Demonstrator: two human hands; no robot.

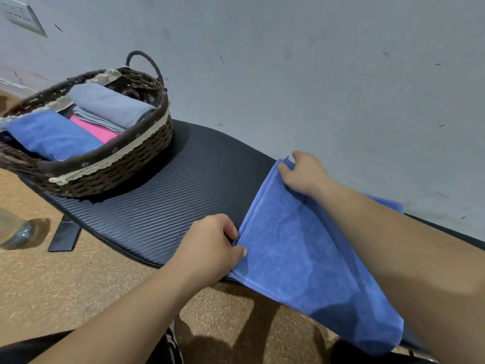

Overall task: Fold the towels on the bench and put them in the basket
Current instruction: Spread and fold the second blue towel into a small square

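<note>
My left hand (210, 248) pinches the near corner of the towel (315, 264) at centre frame, thumb and fingers (232, 230) closed on its edge. My right hand (304, 174) grips the far corner, centre right, with curled fingers over the hem. The blue towel lies across the right part of the bench (170, 200), its near end hanging over the front edge. The basket (105, 164) stands on the bench at upper left, well apart, holding a folded blue cloth (52, 135), a pink cloth (97, 130) and a grey cloth (110, 106).
</note>
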